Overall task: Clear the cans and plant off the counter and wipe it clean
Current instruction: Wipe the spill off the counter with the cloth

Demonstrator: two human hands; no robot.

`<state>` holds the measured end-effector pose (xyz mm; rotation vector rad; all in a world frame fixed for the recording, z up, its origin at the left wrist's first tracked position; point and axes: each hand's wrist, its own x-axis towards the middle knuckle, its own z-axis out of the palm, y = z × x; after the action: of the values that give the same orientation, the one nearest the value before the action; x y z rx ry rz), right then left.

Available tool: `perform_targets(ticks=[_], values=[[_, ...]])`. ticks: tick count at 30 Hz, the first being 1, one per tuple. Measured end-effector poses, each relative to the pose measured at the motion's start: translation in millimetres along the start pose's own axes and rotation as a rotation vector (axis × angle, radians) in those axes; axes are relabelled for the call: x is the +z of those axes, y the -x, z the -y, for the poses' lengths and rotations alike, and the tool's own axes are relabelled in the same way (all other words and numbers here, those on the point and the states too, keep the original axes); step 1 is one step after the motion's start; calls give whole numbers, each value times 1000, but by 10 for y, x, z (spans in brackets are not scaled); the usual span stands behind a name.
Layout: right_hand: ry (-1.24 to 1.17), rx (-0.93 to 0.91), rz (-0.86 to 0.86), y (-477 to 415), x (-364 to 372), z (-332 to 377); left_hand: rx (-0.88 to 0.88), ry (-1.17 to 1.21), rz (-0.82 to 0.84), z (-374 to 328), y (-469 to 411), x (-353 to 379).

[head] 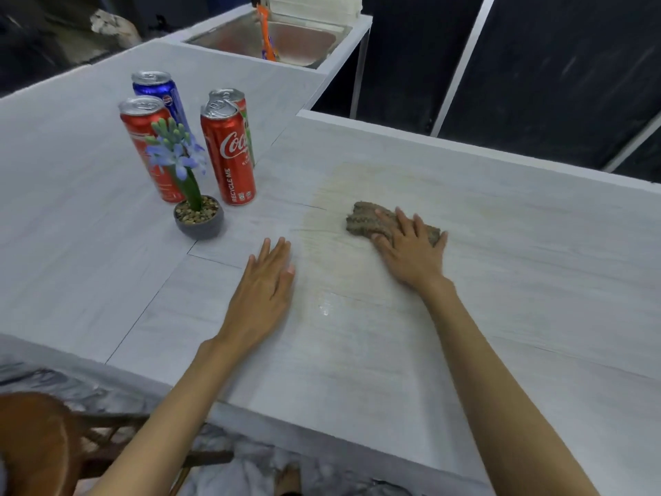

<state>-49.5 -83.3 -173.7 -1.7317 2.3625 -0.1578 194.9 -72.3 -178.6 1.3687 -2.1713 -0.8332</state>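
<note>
Several drink cans stand grouped on the pale counter to the left: a blue can, a red can, a red Coca-Cola can and a green-sided can behind it. In front of them stands a small potted plant with blue flowers in a dark bowl. My right hand presses flat on a brown cloth over a yellowish wet patch. My left hand lies flat on the counter, fingers apart, holding nothing.
A steel sink with an orange brush is set into the far counter. Dark panels stand behind the counter on the right. A wooden chair is at the lower left, below the counter's near edge.
</note>
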Motion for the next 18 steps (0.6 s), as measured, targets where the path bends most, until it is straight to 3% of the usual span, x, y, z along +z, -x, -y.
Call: perform_targets(ticks=[2, 6, 11, 15, 18], values=[[4, -37, 24, -30, 60, 271, -17, 27, -25, -56, 56, 4], [3, -282, 40, 559, 229, 543, -67, 103, -89, -151, 118, 33], [57, -489, 69, 1447, 189, 52, -48, 84, -40, -271, 275, 185], [56, -268, 50, 1196, 4, -582, -17, 46, -27, -311, 431, 276], [17, -51, 32, 803, -51, -528, -30, 1, -19, -332, 529, 306]])
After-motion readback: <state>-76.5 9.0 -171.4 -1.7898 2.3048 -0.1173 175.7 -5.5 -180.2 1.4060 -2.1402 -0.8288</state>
